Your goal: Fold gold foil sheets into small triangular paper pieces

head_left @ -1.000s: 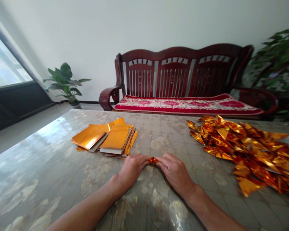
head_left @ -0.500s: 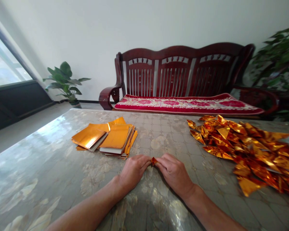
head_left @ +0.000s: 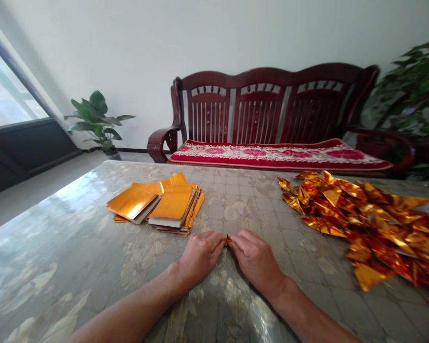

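Between my fingertips is a small piece of orange-gold foil paper (head_left: 228, 239), mostly hidden by the fingers. My left hand (head_left: 204, 252) pinches it from the left, and my right hand (head_left: 255, 257) pinches it from the right. Both hands are closed and held just over the table, nearly touching. Beyond my left hand lies a loose stack of flat gold foil sheets (head_left: 171, 202), some showing pale undersides. Off to the right is a heap of folded, pointed gold foil pieces (head_left: 357, 205).
The table (head_left: 93, 267) has a glossy, flower-patterned cover. Behind its far edge stands a dark red wooden bench (head_left: 259, 112) with a red floral cushion (head_left: 279, 155). A potted plant (head_left: 100, 121) is at the left, and leafy greenery (head_left: 422, 85) at the right.
My hands have drawn slightly closer together, and less of the foil piece shows between the fingertips. The stack and the heap stay where they were.
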Action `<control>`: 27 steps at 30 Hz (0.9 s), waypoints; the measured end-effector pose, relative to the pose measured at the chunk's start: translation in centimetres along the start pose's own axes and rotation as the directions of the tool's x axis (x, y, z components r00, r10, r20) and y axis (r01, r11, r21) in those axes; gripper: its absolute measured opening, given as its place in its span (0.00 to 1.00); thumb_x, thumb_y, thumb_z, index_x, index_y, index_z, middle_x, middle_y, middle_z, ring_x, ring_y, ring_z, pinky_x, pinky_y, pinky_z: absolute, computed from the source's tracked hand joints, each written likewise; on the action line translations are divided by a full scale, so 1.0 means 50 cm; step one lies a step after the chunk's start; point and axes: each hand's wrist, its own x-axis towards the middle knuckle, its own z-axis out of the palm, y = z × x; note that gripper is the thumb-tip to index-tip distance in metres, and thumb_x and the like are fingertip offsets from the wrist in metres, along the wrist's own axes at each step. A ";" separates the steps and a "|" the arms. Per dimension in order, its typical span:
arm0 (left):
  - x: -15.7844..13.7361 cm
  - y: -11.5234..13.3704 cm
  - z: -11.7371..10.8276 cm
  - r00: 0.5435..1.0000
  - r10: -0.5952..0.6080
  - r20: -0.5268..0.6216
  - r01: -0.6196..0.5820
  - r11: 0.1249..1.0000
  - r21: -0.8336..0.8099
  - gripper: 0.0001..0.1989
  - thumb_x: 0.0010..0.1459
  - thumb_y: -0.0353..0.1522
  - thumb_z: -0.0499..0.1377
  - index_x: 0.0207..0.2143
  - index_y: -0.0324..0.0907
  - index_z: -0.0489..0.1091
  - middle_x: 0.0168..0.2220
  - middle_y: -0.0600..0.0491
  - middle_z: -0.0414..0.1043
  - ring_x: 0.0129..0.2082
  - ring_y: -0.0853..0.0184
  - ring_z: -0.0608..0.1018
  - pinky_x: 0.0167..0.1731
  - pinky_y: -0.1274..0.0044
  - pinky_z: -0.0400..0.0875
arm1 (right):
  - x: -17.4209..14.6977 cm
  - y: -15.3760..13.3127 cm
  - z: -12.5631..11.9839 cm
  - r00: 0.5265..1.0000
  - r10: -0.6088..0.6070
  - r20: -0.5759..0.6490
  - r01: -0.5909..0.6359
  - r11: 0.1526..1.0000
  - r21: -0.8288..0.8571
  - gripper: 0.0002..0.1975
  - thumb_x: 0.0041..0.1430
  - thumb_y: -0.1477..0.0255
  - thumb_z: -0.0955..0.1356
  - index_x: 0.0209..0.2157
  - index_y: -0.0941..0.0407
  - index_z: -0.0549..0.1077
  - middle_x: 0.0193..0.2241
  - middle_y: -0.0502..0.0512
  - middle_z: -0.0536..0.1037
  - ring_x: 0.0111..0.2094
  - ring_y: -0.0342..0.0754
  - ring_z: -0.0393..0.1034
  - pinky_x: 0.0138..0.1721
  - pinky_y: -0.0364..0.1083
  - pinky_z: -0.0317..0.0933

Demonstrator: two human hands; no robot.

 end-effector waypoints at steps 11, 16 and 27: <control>-0.007 0.011 0.010 1.000 0.027 -0.001 -0.027 0.996 0.087 0.12 0.65 0.31 0.51 0.28 0.43 0.67 0.25 0.55 0.71 0.25 0.71 0.73 0.26 0.80 0.60 | 0.001 -0.024 0.001 1.000 0.000 0.030 0.004 0.993 -0.115 0.12 0.64 0.79 0.60 0.33 0.56 0.74 0.28 0.54 0.72 0.32 0.47 0.66 0.35 0.43 0.56; -0.006 0.013 0.007 0.998 0.057 0.017 -0.059 0.991 0.122 0.12 0.65 0.30 0.50 0.28 0.43 0.66 0.24 0.55 0.71 0.24 0.71 0.72 0.25 0.80 0.60 | 0.000 -0.027 0.007 1.000 0.011 -0.006 -0.012 0.989 -0.149 0.12 0.64 0.78 0.60 0.31 0.56 0.73 0.25 0.54 0.72 0.29 0.46 0.66 0.33 0.43 0.53; -0.005 0.008 0.007 0.998 -0.021 -0.062 0.019 0.999 -0.030 0.10 0.63 0.27 0.52 0.34 0.43 0.73 0.28 0.54 0.75 0.28 0.69 0.76 0.29 0.81 0.66 | 0.003 -0.033 0.015 0.994 0.069 -0.089 -0.073 0.996 -0.044 0.14 0.65 0.76 0.60 0.31 0.56 0.76 0.24 0.52 0.73 0.27 0.43 0.68 0.32 0.41 0.55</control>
